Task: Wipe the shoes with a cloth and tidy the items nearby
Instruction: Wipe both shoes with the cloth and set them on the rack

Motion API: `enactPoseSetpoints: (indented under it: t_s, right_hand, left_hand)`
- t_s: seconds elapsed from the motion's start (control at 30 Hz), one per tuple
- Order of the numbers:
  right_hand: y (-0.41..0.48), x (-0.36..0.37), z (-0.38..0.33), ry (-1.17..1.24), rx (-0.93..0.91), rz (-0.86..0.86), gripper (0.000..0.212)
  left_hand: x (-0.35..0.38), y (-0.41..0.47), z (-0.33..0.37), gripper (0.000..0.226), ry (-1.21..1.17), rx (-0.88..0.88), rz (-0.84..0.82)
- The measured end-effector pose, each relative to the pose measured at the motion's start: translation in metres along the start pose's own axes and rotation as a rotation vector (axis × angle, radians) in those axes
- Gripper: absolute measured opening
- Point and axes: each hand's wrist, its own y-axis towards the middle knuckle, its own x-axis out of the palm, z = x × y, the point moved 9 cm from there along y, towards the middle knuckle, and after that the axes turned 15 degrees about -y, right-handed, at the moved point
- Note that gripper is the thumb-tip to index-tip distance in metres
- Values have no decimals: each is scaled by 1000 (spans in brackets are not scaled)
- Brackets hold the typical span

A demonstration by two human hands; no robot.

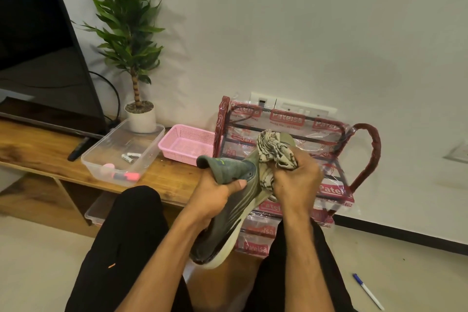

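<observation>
Pale floor [405, 273] fills the near part of the scene, with the person's black-clad legs [121, 243] spread to either side and both bare forearms reaching forward between them. A blue-capped white pen [367, 291] lies on the floor at the near right, well apart from everything else.

Between the knees, the left hand [215, 197] is closed around the collar of a grey-green shoe [228, 215], thumb pressed across its side; the shoe is tilted, sole end down and near, opening up and far. The right hand [296, 180] is clenched around a bunched, light patterned cloth [274, 152], pressing it against the shoe's upper part. So each grip is closed: left on the shoe, right on the cloth.

Just beyond the hands stands a metal rack [359, 149] with dark red wrapped bars, covered in clear plastic printed with red labels reading "Patelsa"; smaller print beneath is too blurred to read fully. It stands directly behind the shoe.

To the left runs a low wooden surface [38, 149]. On it sit a clear plastic tub [152, 149] holding two batteries [130, 156] and pink items, a pink perforated basket [187, 144] just right of it, and a black remote [77, 151] to the tub's left. Farther back are a potted plant [139, 114] in a white pot and a dark screen [38, 33]. White wall sockets [304, 106] show behind the rack.
</observation>
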Motion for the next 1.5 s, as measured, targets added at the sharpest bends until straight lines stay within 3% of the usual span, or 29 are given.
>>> enactPoseSetpoints:
  t_s: [0.1, 0.2, 0.33, 0.4, 0.5, 0.57, 0.63, 0.77, 0.93, 1.07, 1.13, 1.33, 1.5]
  right_hand:
    - [-5, 2, -8, 10, -57, 39, 37]
    - [1, 13, -6, -41, 1, -192, 31]
    - [-4, 23, -14, 94, 10, -446, 25]
    - [-3, 18, -17, 134, 16, -382, 25]
    - [-1, 2, -16, 135, 37, -135, 29]
    - [-3, -5, -17, 171, 36, -32, 38]
    - [-3, -9, -14, 208, 39, 17, 38]
    - [1, -19, -11, 209, 28, 84, 34]
    - [1, -14, -16, 207, -8, 3, 36]
    - [-5, 20, -26, 180, -71, -394, 26]
    - [-9, 25, -31, 193, -112, -470, 27]
    - [0, 5, -25, 131, -70, -110, 33]
    - [-4, 14, -29, 258, -82, -210, 38]
  left_hand:
    - [0, -4, -3, 30, -104, -34, 30]
    - [-8, -7, -7, 33, -225, -70, 99]
    - [-13, -8, -13, 39, -463, -160, 180]
    - [-6, -9, -13, 39, -538, -203, 150]
    - [7, -8, -14, 45, -633, -263, 70]
    - [11, -8, -15, 32, -651, -296, 17]
    - [14, -10, -15, 19, -666, -319, -31]
    - [13, -12, -15, 25, -653, -354, -62]
    - [12, -11, -16, 32, -606, -362, -21]
    - [15, -10, -16, 19, -670, -357, 6]
    - [11, -7, -13, 19, -693, -336, 22]
    - [9, -8, -8, 28, -597, -329, -5]
    - [9, -9, -6, 33, -661, -309, -15]
